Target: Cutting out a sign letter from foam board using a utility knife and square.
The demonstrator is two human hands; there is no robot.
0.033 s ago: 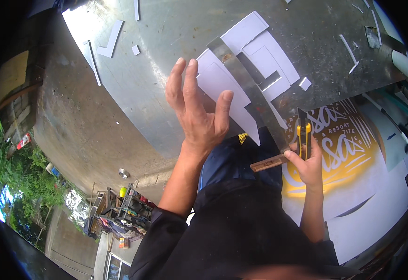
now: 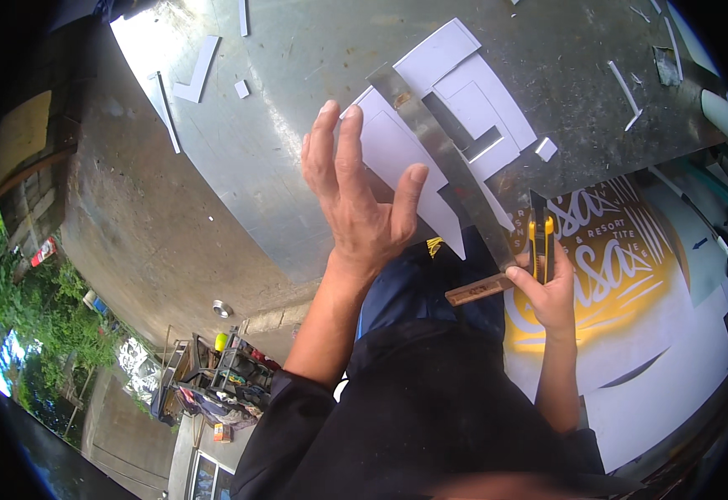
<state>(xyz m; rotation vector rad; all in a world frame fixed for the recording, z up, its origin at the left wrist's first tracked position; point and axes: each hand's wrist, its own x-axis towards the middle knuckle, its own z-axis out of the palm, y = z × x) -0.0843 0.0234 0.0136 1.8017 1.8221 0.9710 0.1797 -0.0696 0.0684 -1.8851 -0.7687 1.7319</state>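
Observation:
My left hand (image 2: 360, 200) is raised with its fingers spread and holds nothing. It overlaps the edge of a pointed white board piece (image 2: 397, 142). My right hand (image 2: 553, 296) grips a yellow and black utility knife (image 2: 540, 250), its dark blade pointing away from me, together with the corner of a try square (image 2: 435, 137). The square's long metal blade runs diagonally across the white pieces, and its wooden stock (image 2: 476, 291) sticks out near my waist. Right of the blade lies another white board piece (image 2: 489, 108) with thin drawn lines and a notched cutout.
The metal tabletop (image 2: 297, 50) carries white offcuts, including an L-shaped strip (image 2: 200, 71), a small block (image 2: 546, 150) and a thin strip (image 2: 625, 92). A yellow and white lettered sheet (image 2: 614, 325) lies lower, at the right. A cluttered rack (image 2: 226, 367) stands on the concrete floor, lower left.
My left hand has shifted slightly to the right, still spread. My right hand, the knife and the try square have hardly moved.

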